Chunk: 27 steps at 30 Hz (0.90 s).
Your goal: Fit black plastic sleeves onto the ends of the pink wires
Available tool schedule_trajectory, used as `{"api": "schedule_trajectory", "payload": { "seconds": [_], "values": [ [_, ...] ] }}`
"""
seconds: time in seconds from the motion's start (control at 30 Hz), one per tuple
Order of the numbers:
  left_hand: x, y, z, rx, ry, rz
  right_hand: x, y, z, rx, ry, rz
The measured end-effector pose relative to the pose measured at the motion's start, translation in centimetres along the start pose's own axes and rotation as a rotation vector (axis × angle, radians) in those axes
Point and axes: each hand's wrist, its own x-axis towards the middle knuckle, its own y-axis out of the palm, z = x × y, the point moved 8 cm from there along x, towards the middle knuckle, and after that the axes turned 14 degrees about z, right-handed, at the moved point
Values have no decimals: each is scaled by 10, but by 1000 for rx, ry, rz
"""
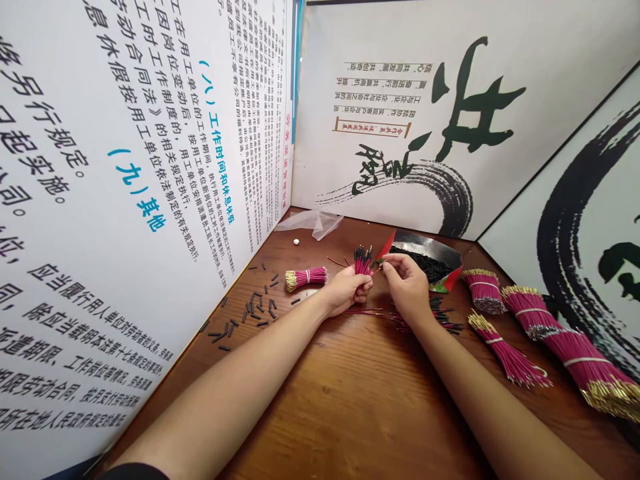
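My left hand point(347, 289) is closed around a small bunch of pink wires point(362, 261) that stands upright, black sleeves on its top ends. My right hand point(406, 283) pinches a single thin wire point(380, 262) and holds it against the bunch. Both hands hover just above a wooden table point(330, 393). Loose pink wires point(400, 319) lie under my right wrist. An open red packet of small black tubes point(425, 260) lies just behind my right hand.
A banded pink wire bundle point(306, 277) lies left of my hands. Three larger gold-tipped bundles point(510, 360) lie at the right. Several black tubes point(253, 313) are scattered at the left. A clear plastic bag point(315, 221) sits in the back corner. Printed boards wall in the table.
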Motion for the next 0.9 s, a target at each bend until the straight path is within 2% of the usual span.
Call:
{"api": "schedule_trajectory", "payload": {
  "seconds": [0.13, 0.27, 0.47, 0.83, 0.9],
  "values": [
    [-1, 2, -4, -42, 32, 21, -2, 12, 2, 143, 16, 1],
    [-2, 3, -5, -51, 36, 24, -5, 20, 4, 176, 11, 27],
    [-1, 2, -4, -57, 37, 29, -7, 19, 5, 142, -2, -1],
    [-2, 4, -5, -66, 33, 46, -7, 23, 4, 141, 8, 26],
    [-2, 3, -5, -89, 40, 44, -5, 18, 6, 105, -7, 23]
  ]
}}
